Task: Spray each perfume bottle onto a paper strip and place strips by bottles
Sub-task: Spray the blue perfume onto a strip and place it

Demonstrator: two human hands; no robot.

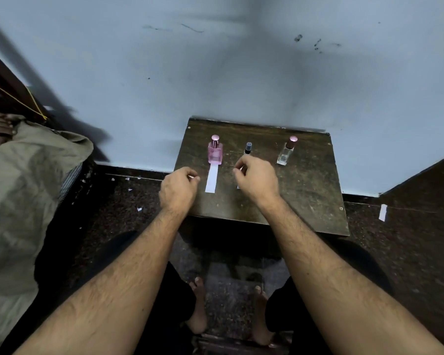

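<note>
Three glass perfume bottles are stood on the dark wooden table: the pink square bottle with a white paper strip laid just right of the curled left hand, the small dark-capped bottle just beyond the right hand, the clear bottle further right. Whether anything is pinched by either hand cannot be told.

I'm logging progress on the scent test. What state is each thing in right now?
Pink bottle: upright, capped.
Strip: flat in front of the pink bottle.
Small bottle: upright, capped.
Clear bottle: upright, capped, no strip.
Left hand: pinching something white.
Right hand: curled over a second strip.
</note>
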